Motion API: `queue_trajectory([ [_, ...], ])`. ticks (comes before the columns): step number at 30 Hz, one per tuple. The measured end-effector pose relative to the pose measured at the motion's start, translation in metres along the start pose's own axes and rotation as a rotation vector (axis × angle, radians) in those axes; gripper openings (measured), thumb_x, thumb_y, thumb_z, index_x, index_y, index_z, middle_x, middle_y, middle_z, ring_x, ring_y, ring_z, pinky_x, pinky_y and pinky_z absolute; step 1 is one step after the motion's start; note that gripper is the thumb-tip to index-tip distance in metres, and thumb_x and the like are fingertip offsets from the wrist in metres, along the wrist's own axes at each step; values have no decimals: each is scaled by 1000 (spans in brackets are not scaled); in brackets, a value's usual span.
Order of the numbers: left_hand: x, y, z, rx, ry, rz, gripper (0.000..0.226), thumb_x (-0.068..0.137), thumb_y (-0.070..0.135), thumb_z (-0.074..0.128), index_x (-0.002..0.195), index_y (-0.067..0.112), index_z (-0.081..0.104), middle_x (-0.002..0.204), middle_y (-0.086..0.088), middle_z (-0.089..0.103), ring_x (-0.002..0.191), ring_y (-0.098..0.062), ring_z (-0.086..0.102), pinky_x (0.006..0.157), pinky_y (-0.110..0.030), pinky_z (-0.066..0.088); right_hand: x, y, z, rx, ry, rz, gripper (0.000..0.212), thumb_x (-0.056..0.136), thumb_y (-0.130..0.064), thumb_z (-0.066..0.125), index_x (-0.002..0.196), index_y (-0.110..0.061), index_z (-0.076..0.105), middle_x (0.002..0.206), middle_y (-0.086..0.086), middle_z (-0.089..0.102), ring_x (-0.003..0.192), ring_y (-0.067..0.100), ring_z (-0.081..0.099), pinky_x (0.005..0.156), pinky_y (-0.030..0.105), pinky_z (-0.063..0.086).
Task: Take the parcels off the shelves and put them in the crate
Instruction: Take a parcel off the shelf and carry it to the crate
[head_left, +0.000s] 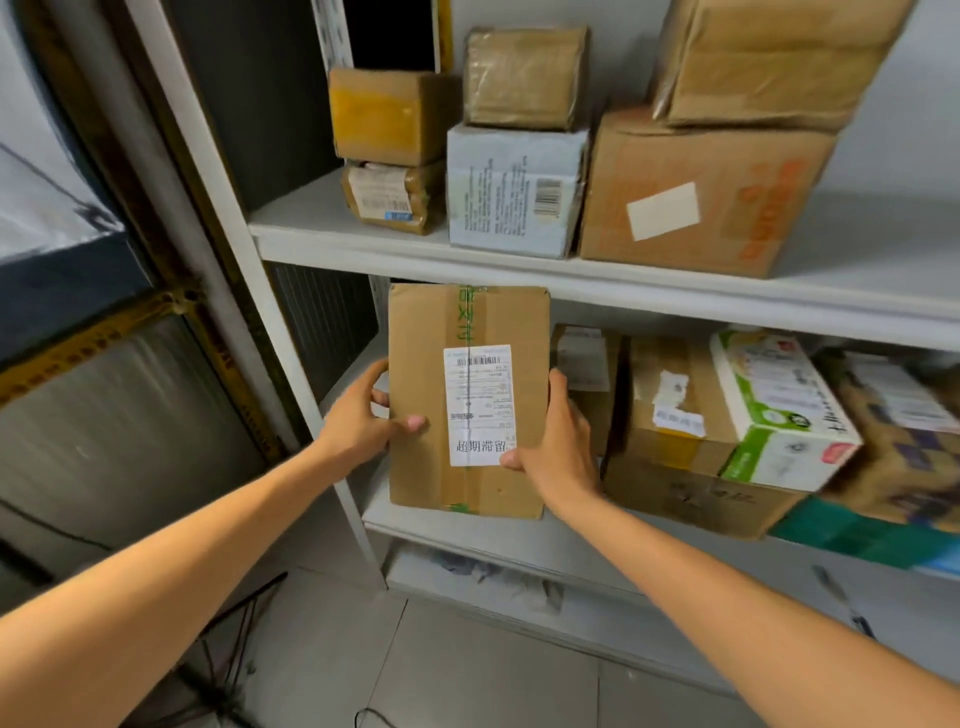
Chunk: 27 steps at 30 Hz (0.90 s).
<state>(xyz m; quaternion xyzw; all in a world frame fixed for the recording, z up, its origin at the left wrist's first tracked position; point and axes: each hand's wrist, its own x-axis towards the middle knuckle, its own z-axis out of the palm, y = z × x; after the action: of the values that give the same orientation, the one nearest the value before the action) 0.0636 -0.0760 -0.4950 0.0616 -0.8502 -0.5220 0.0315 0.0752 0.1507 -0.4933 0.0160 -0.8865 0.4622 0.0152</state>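
A tall brown cardboard parcel (431, 364) with a white shipping label and green tape stands upright at the left end of the lower shelf (467, 525). My left hand (358, 415) grips its left edge, thumb across the front. My right hand (556, 441) grips its right edge, thumb on the label's lower corner. Other parcels remain on that shelf: a small brown box (587, 374), a taped brown carton (670, 431) and a green-and-white box (779, 410). No crate is in view.
The upper shelf (519, 265) carries several parcels: a yellowish box (389, 114), a pale blue box (514, 192), a large brown carton (696, 192). A white shelf post (218, 208) runs down the left. Metal-framed panels (119, 415) stand at left. Grey tiled floor (467, 675) lies below.
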Motion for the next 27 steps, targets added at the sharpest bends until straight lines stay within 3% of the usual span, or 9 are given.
queue_trajectory([
  [4,-15,22,36,-31,-49,43,88,74,24,82,146,29,31,103,-8,53,90,-22,63,58,-27,56,-23,20,-37,-8,66,21,105,71,2,80,151,-23,16,149,9,37,138,28,32,106,52,39],
  [8,-25,52,95,-78,-179,120,94,63,34,84,144,28,37,99,-5,55,84,-24,68,60,-30,59,-48,53,-92,-21,183,81,108,71,0,80,152,-24,13,152,5,34,138,27,31,107,51,38],
  [11,-29,79,153,-107,-267,195,89,70,23,84,145,28,37,91,3,53,83,-20,65,54,-25,56,-71,81,-140,-65,318,136,107,68,-2,82,150,-23,17,148,5,40,135,26,38,103,51,43],
  [14,-37,112,216,-121,-392,280,90,71,19,84,147,27,36,88,2,53,87,-22,63,57,-29,57,-98,113,-189,-121,447,224,107,68,-6,84,150,-26,18,143,5,45,129,29,43,98,51,46],
  [17,-50,148,281,-144,-529,353,91,71,21,84,147,31,35,91,6,53,80,-12,61,49,-21,52,-133,145,-236,-120,598,323,115,66,-7,85,152,-34,14,138,5,50,126,28,44,98,39,43],
  [20,-72,185,349,-184,-690,404,85,72,20,84,144,32,39,100,9,56,90,-15,61,69,-29,58,-174,168,-279,-145,761,408,115,63,-7,87,148,-41,16,132,2,57,122,26,49,96,36,44],
  [23,-103,226,417,-148,-869,576,76,75,18,82,140,23,43,114,8,58,103,-13,59,86,-24,52,-222,185,-321,-197,919,489,120,61,-7,87,147,-45,13,124,0,61,115,23,58,94,42,51],
  [25,-130,253,460,-123,-991,674,69,75,20,82,135,19,47,118,3,60,112,-20,56,92,-40,51,-257,193,-345,-256,1011,579,123,62,-11,87,151,-38,7,124,2,62,116,24,58,94,45,51],
  [27,-164,277,501,-124,-1108,737,66,75,19,81,133,18,48,120,-2,61,114,-25,55,93,-41,50,-294,201,-363,-309,1133,662,121,64,-13,86,154,-31,7,128,3,60,120,26,56,96,46,49],
])
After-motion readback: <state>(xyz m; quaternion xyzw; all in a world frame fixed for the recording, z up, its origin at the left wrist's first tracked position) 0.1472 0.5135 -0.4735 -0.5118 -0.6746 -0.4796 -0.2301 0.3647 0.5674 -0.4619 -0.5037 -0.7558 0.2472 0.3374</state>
